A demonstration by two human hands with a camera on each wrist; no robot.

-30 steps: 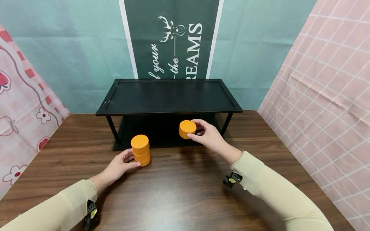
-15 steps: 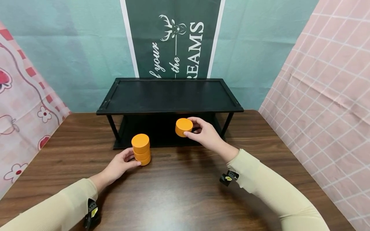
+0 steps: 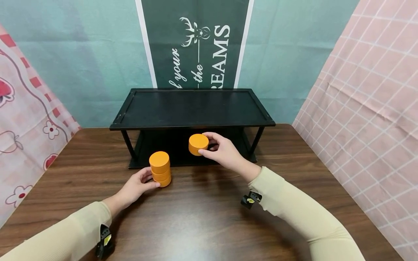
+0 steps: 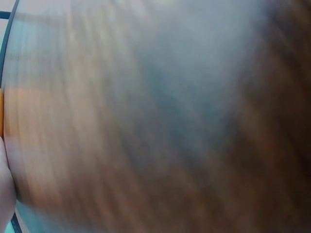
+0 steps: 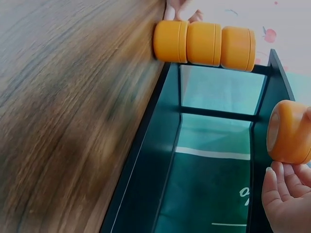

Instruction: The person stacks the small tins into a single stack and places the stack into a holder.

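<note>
A stack of three round orange jars (image 3: 160, 164) stands on the wooden table at the front left of the black rack. My left hand (image 3: 132, 190) holds the lowest jar, thumb at its front and fingers round its far left side. With thumb and fingers, my right hand (image 3: 225, 152) grips a single orange jar (image 3: 198, 144) by its right side, raised in front of the rack and right of the stack. Seen from the right wrist, this jar (image 5: 287, 131) shows a paler, recessed base. The left wrist view is mostly blurred table, with a sliver of orange at its left edge.
The two-level black rack (image 3: 192, 108) stands at the table's back, its lower shelf (image 3: 176, 145) just behind both hands. Wooden table (image 3: 196, 217) spreads in front. A teal cloth (image 3: 81, 65) hangs behind; pink cloths hang on both sides.
The right hand has moved left with its jar, closer to the stack, and slightly upward. The left hand and the stack have stayed in place.
</note>
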